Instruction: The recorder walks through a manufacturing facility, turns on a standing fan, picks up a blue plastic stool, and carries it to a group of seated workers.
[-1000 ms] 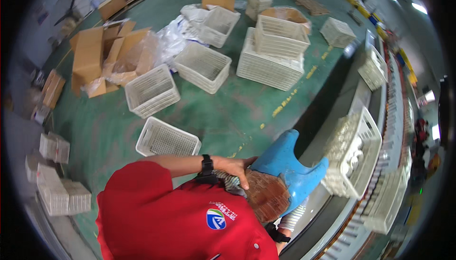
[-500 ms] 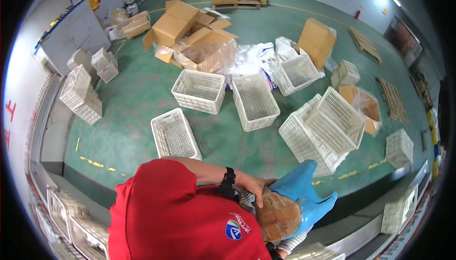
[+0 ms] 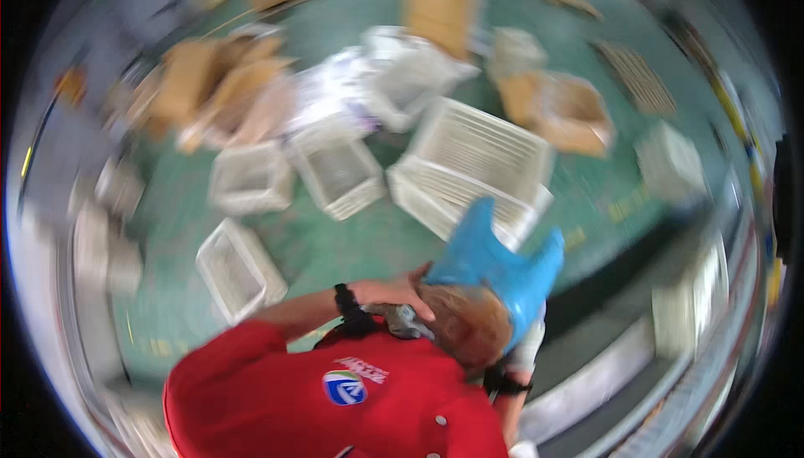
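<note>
Comparing with half a second ago, we note the view turned and blurred, the floor goods shifted leftward across it. Blue piece [image 3: 507, 270], two-pronged, with brown pad [image 3: 469, 328]: still just before our red shirt [image 3: 293, 399], its prongs overlapping the stacked crates [image 3: 481, 152] in view. Left hand [image 3: 395, 293]: thumb bent over the pad's left edge, other fingers partly hidden, as before. Right hand [image 3: 521, 357]: beside the blue piece's right side, mostly hidden; whether it grips, we cannot tell. Surface: green floor [image 3: 335, 257], faint yellow marks. Upon it: a lone crate [image 3: 241, 272], opened boxes [image 3: 188, 90], white sacks [image 3: 331, 85], a slatted pallet [image 3: 634, 77]. Room, right: a curving grey rail [image 3: 708, 374], blurred.
</note>
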Demonstrator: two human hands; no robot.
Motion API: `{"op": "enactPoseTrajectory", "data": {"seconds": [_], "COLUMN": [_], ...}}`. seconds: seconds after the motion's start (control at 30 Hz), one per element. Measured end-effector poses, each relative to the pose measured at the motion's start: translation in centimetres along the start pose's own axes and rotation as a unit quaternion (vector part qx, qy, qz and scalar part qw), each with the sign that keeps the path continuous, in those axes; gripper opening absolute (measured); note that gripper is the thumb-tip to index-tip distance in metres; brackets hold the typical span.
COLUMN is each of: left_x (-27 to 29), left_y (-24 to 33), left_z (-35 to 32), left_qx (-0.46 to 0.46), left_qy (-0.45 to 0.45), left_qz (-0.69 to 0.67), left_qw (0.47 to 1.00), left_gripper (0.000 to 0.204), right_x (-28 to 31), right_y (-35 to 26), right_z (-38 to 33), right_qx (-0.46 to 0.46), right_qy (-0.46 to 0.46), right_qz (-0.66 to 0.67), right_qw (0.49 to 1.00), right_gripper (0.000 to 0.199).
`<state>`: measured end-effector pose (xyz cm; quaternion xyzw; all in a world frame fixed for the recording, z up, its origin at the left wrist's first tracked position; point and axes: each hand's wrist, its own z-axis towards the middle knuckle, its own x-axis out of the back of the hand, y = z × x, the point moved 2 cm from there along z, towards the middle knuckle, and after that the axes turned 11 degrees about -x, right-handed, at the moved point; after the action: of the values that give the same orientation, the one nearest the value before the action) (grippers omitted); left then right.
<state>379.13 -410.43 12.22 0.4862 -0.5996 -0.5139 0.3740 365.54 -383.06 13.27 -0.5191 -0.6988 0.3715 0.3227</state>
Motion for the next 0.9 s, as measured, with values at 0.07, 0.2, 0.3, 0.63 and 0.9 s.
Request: {"op": "enactPoseTrajectory", "data": {"seconds": [0.07, 0.2, 0.3, 0.63, 0.9], "left_x": [0.5, 0.6, -1.3, -10.7, -15.3], "left_y": [3.7, 2.6, 3.3, 8.7, 15.6], "left_z": [6.0, 15.4, 25.1, 54.6, 72.5], "left_qx": [-0.002, 0.105, 0.091, 0.076, 0.055], "left_qy": [0.035, -0.114, -0.174, -0.15, -0.12], "left_qz": [-0.161, -0.175, -0.146, -0.155, -0.077], "left_qw": [0.986, 0.972, 0.97, 0.973, 0.988], "left_gripper": [0.086, 0.106, 0.108, 0.093, 0.081], "right_x": [2.8, 8.6, 14.2, 35.8, 49.8], "right_y": [-1.8, -4.8, -4.5, -13.0, -21.2], "right_z": [2.0, 3.6, 8.0, 29.7, 43.3], "right_qx": [-0.034, -0.086, -0.09, -0.101, -0.115], "right_qy": [0.044, 0.193, 0.249, 0.177, 0.15], "right_qz": [0.155, -0.02, 0.064, 0.129, 0.133], "right_qw": [0.986, 0.977, 0.962, 0.97, 0.973], "right_gripper": [0.064, 0.071, 0.072, 0.064, 0.065]}}
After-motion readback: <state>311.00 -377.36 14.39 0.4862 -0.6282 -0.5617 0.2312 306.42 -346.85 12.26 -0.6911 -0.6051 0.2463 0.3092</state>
